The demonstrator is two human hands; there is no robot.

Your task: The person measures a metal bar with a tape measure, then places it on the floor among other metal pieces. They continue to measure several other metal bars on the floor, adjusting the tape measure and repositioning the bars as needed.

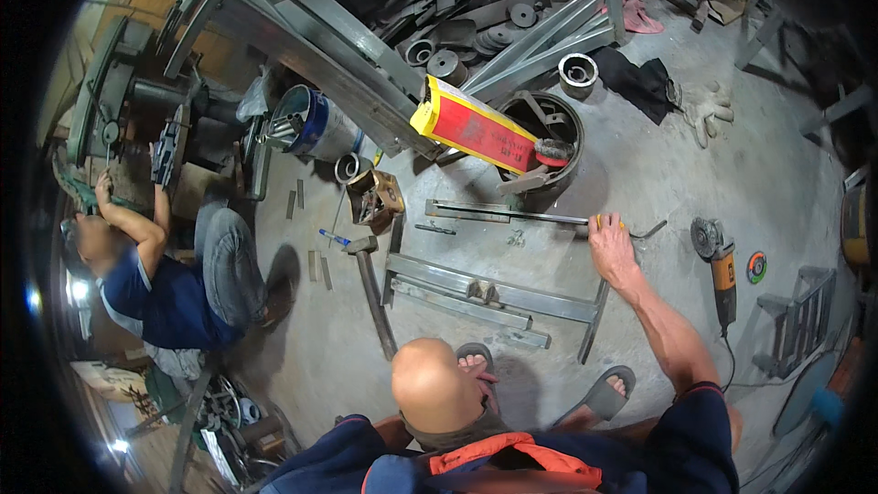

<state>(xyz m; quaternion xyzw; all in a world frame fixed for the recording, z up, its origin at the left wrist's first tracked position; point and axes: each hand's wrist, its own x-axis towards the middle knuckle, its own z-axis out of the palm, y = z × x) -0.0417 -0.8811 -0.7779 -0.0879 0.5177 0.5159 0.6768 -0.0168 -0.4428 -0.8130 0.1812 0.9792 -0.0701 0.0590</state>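
Note:
My right hand (pixel 611 249) is closed round a yellow-edged tool that looks like a tape measure (pixel 622 227), mostly hidden by the fingers. From it a narrow strip runs left along a grey steel bar (pixel 466 210) lying on the floor. My left hand (pixel 488 391) hangs beside my bent knee, largely hidden; its visible fingers are stretched down near my sandalled foot, with nothing seen in them. Between my hands and the bar lies a steel frame (pixel 494 288) with a small bracket on it. A hammer (pixel 370 297) rests to its left.
An angle grinder (pixel 722 279) with a cord lies at right, near a disc (pixel 756 267). Ahead stands a metal bucket (pixel 572 151) with a red-yellow box (pixel 476 128) on it. At left a co-worker (pixel 174 284) squats by a machine. Steel profiles (pixel 338 73) lean at the back.

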